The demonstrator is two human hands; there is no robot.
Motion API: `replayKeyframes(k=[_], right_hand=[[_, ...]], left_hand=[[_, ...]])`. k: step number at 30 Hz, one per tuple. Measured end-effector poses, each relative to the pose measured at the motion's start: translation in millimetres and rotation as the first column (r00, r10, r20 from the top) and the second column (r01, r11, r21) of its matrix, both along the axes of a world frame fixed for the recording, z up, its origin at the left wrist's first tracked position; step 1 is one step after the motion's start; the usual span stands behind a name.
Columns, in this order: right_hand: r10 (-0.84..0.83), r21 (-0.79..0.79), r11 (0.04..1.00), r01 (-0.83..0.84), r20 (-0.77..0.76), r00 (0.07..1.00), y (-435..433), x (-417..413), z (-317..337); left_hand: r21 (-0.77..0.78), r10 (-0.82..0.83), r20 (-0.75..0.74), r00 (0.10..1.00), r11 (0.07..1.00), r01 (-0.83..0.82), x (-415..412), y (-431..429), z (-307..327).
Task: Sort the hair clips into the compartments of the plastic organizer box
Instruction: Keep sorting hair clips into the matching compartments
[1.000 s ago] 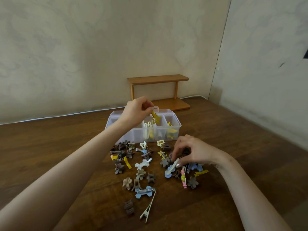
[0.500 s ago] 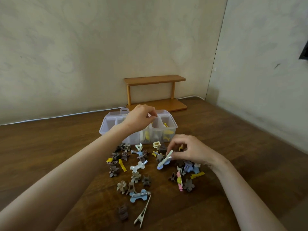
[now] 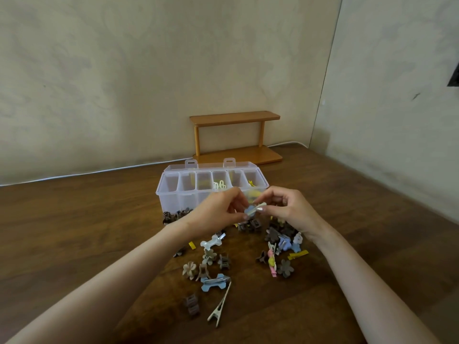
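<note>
Both hands, left hand (image 3: 218, 212) and right hand (image 3: 288, 209), pinch one small blue clip (image 3: 250, 211), bone-shaped I think, just in front of the clear organizer box (image 3: 173, 194), above the clip pile (image 3: 218, 264) on the surface (image 3: 74, 232).

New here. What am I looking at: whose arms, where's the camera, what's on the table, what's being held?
There is no robot here. These are a person's two bare arms, filmed by one wide-angle camera worn on the head and looking forward and down, so there is only one view. On the wooden table stands a clear plastic organizer box with its lid open; a few yellow and white clips sit in some compartments. In front of it lies a loose pile of hair clips, mostly brown, some blue or yellow. A small wooden shelf stands behind. The left hand and right hand pinch one pale blue clip between them.
</note>
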State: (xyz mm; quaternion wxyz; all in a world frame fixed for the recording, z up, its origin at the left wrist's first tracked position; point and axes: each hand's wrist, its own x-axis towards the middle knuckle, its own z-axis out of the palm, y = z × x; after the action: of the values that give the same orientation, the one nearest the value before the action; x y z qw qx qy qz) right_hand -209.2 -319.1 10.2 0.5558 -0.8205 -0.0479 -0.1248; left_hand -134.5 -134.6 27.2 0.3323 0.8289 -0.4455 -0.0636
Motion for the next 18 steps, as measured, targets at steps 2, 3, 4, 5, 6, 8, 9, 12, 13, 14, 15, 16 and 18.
replayKeyframes(k=[2,3,4,5,6,8,9,12,13,14,15,16,18], right_hand=[[0.002,0.022,1.0,-0.002,0.01,1.0,0.5,-0.2,0.0],[0.004,0.025,1.0,-0.004,0.018,1.0,0.9,-0.2,0.2],[0.006,0.025,1.0,-0.007,0.027,1.0,1.5,0.0,0.5],[0.005,0.029,1.0,-0.006,0.033,0.999,1.8,0.2,0.9],[0.0,0.034,0.999,-0.001,0.035,0.999,1.6,0.3,0.7],[-0.027,0.039,0.999,0.026,0.033,0.999,0.7,0.5,-0.3],[-0.057,0.02,0.998,0.056,0.034,0.998,0.3,1.0,-1.3],[-0.18,-0.123,0.975,0.185,0.05,0.982,-1.1,2.2,-5.2],[-0.208,-0.178,0.96,0.215,0.06,0.976,-0.8,2.1,-5.5],[-0.223,-0.226,0.946,0.233,0.069,0.972,-0.6,2.1,-5.8],[-0.232,-0.258,0.935,0.244,0.075,0.97,-0.8,2.5,-6.1],[-0.237,-0.277,0.928,0.249,0.077,0.968,-1.2,2.8,-6.5],[-0.244,-0.293,0.921,0.255,0.074,0.967,-1.8,2.8,-6.6]], left_hand=[[-0.061,0.041,-0.006,0.999,0.997,-0.041,0.1,0.6,-0.8],[-0.079,0.059,-0.01,0.998,0.995,-0.06,0.9,0.8,-0.4],[-0.096,0.077,-0.013,0.997,0.992,-0.078,2.3,1.3,0.0],[-0.115,0.095,-0.008,0.995,0.989,-0.096,3.6,1.8,1.2],[-0.136,0.116,0.003,0.993,0.984,-0.115,5.5,2.9,2.7],[-0.189,0.169,0.012,0.986,0.968,-0.164,10.8,5.6,7.1],[-0.224,0.193,0.001,0.981,0.956,-0.188,14.1,7.4,9.9],[-0.307,0.244,-0.043,0.969,0.92,-0.245,25.9,12.3,18.9],[-0.326,0.262,-0.053,0.964,0.908,-0.265,29.9,13.7,21.7],[-0.343,0.282,-0.062,0.958,0.895,-0.285,34.1,15.0,24.2],[-0.36,0.3,-0.069,0.951,0.882,-0.304,37.9,15.9,27.0],[-0.374,0.319,-0.073,0.945,0.87,-0.322,41.5,16.3,29.6],[-0.394,0.354,-0.077,0.932,0.848,-0.354,49.7,15.3,33.8]])
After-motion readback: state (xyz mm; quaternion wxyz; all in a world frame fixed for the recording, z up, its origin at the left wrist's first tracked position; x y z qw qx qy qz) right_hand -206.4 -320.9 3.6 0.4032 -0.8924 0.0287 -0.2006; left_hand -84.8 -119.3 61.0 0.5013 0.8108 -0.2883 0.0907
